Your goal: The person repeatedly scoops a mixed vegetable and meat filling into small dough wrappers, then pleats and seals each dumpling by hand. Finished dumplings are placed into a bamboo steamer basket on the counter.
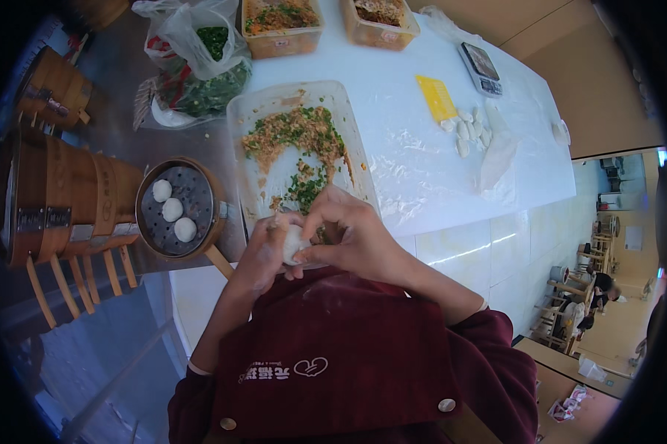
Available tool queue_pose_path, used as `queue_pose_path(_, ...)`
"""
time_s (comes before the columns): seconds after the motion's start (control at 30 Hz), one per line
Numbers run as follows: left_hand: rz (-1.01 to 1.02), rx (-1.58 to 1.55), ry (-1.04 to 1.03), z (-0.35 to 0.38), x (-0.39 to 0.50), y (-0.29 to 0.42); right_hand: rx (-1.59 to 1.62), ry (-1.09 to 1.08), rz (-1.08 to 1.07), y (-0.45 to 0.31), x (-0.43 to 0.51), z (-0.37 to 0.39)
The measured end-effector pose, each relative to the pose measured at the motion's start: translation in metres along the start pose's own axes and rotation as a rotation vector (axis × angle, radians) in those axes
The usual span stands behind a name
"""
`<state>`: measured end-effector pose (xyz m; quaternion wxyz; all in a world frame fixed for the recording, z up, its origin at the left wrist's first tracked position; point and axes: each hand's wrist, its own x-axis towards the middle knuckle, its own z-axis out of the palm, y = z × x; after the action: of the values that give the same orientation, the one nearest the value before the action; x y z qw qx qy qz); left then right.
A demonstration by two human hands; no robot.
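Close to my apron, a white dough bun (pixel 295 245) is cupped in my left hand (pixel 264 252). The fingers and thumb of my right hand (pixel 344 236) pinch at its near right side. Both hands are over the near edge of a clear plastic tub (pixel 361 150). Meat filling (pixel 294 125) with chopped green onion (pixel 306 191) is spread inside it, and part of the tub's floor shows through. Left of my hands stands a round bamboo steamer (pixel 218 213) with a perforated liner. Three shaped white buns (pixel 172 210) sit in it in a row.
Stacked bamboo steamers (pixel 89 194) stand at left, handles jutting toward me. Behind the tub are a plastic bag of chopped greens (pixel 205 83) and two filling containers (pixel 280 44) (pixel 383 36). Rightward lie a yellow scraper (pixel 436 97), several dough pieces (pixel 466 130) and a digital scale (pixel 480 69).
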<state>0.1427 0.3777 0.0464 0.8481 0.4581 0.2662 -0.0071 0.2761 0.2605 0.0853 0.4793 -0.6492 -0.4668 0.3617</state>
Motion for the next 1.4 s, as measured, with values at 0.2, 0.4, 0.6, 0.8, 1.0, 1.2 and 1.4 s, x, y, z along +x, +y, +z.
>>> queue_pose_path(0.2, -0.102, -0.179, 0.065, 0.0, -0.003, -0.005, 0.1, -0.174, 0.09, -0.009, 0.012, 0.001)
queue_pose_path(0.4, -0.005, -0.424, 0.185, -0.021, -0.018, -0.015, -0.383, -0.329, -0.336, -0.023, 0.048, 0.029)
queue_pose_path(0.6, 0.261, -0.853, -0.122, -0.068, -0.062, -0.03, -0.357, -0.741, -0.272, -0.026, 0.123, 0.057)
queue_pose_path(0.8, 0.421, -0.8, 0.219, -0.087, -0.101, -0.054, -0.758, -0.406, -0.442, 0.039, 0.219, 0.153)
queue_pose_path(1.0, 0.403, -0.79, 0.28, -0.09, -0.101, -0.06, -0.991, -0.503, -0.387, 0.062, 0.218, 0.181)
queue_pose_path(1.2, 0.351, -0.728, 0.347, -0.081, -0.08, -0.047, -0.44, 0.127, -0.603, 0.026, 0.197, 0.06)
queue_pose_path(1.4, 0.369, -0.665, 0.257, -0.07, -0.062, -0.042, -0.28, 0.611, 0.154, 0.157, 0.089, -0.189)
